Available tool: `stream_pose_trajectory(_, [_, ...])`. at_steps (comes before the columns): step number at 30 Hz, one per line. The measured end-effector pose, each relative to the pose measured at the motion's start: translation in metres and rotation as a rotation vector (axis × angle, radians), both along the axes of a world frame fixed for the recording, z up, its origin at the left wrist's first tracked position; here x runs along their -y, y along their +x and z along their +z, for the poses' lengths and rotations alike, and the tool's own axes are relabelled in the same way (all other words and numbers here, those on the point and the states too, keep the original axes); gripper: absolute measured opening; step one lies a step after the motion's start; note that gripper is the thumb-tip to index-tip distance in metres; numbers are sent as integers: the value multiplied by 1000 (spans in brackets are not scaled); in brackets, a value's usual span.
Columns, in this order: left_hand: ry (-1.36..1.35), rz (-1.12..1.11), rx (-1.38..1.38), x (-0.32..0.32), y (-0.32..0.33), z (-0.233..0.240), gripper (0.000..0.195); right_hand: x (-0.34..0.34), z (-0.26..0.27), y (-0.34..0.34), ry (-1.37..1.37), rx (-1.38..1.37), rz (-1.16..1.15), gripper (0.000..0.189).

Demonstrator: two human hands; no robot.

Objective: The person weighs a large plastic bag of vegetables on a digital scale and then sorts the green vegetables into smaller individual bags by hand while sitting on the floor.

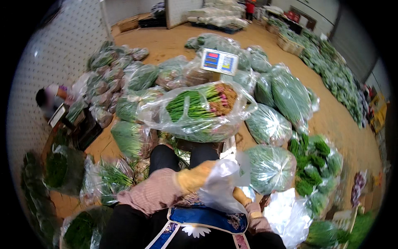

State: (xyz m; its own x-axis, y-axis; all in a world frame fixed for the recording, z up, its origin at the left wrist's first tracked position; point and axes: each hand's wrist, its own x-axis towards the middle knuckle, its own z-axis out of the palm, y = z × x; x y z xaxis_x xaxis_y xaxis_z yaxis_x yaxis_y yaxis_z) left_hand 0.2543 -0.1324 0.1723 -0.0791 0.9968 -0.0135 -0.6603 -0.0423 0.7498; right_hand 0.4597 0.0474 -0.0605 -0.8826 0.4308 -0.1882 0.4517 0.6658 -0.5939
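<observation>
My left hand (195,178), in a yellow glove, reaches across my lap and grips a thin clear plastic bag (219,183). The bag hangs loose over the blue apron on my lap. My right hand (242,197), also gloved, is low at the bag's right edge; its fingers are partly hidden, so its hold cannot be made out. Past my knees, a large open plastic bag (186,129) lies on its side, packed with spring onions (199,104) with purplish bulbs and brown roots. A weighing scale's display (219,61) stands behind it.
Plastic bags of green vegetables (272,168) crowd both sides. White plastic sheeting (287,214) lies at my right. At the left a person (54,99) sits beside another scale (58,115). Heaped greens (329,74) line the far right floor; white sacks (217,15) are stacked at the back.
</observation>
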Motion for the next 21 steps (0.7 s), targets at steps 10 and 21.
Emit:
stream_pose_trajectory(10, [-646,572,-250,240,-167,1,44,-43,94,-58,-65,-226,-231,28])
stream_pose_trajectory(21, [-724,351,-1153,299,-211,-113,43,111,125,-262,-682,7,178,76])
